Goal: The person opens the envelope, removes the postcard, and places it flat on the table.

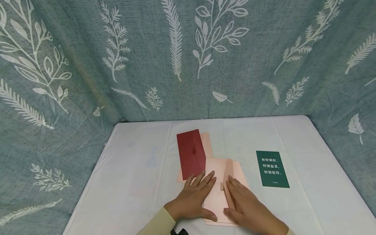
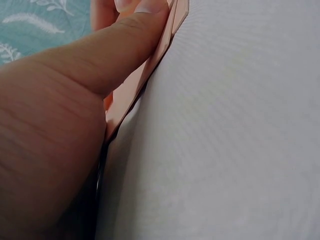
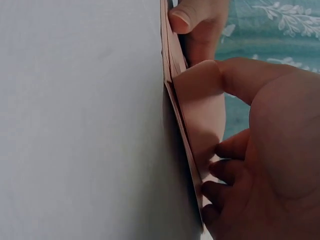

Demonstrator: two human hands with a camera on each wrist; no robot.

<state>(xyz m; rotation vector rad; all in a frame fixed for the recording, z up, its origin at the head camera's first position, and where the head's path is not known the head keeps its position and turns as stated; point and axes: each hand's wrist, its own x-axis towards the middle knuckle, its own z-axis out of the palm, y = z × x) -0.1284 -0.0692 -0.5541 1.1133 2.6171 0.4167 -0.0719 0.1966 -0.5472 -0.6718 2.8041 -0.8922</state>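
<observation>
At the lower centre of the head view, the left hand (image 1: 195, 200) lies spread on the pink envelope (image 1: 219, 171), gripping nothing. The right hand (image 1: 246, 204) presses its flap (image 1: 229, 167), fingers extended. White cloth (image 1: 253, 168) separates its right edge from the green card (image 1: 273, 169). Left wrist view: the thumb (image 2: 125, 45) crosses the envelope's edge, upper centre. Right wrist view: cloth spans the left half, beside the touched flap.

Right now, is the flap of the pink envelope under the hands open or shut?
Not fully shut: the flap stands raised off the pink envelope in the right-wrist view, the right hand touching it.
</observation>
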